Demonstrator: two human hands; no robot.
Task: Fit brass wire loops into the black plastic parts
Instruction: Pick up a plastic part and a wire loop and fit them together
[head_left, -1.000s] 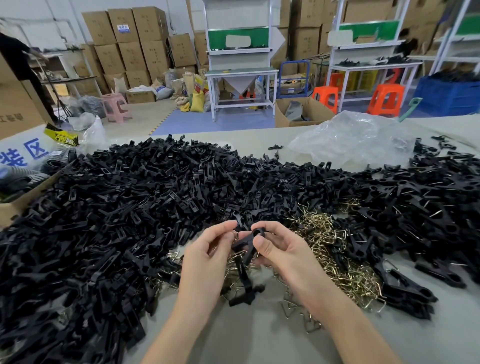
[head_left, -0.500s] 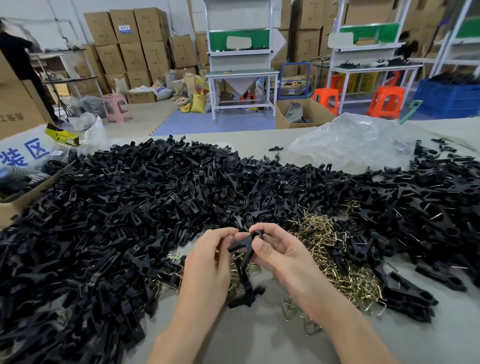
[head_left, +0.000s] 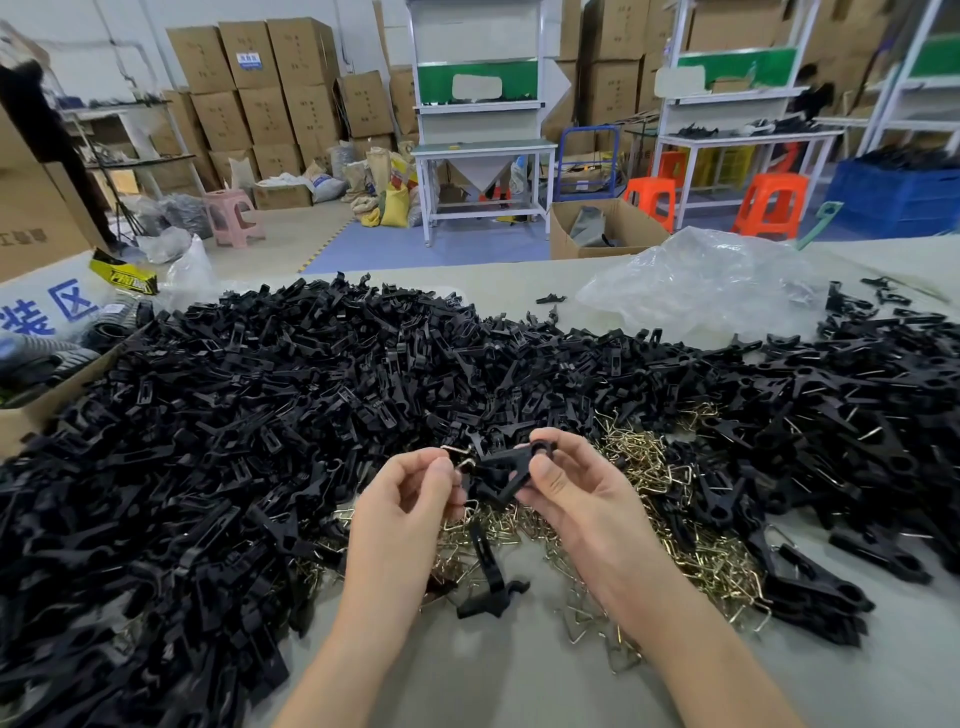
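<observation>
Left hand (head_left: 410, 499) on wire loop (head_left: 460, 457), right hand (head_left: 576, 493) on black part (head_left: 506, 465)

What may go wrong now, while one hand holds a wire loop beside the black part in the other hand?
1. The left hand pinches the brass wire loop with its fingertips only. Pushed against the black part in the right hand, it may spring away.
2. A dropped loop would likely be lost among the loose brass loops below.
3. The wire's ends might prick a finger.
</observation>
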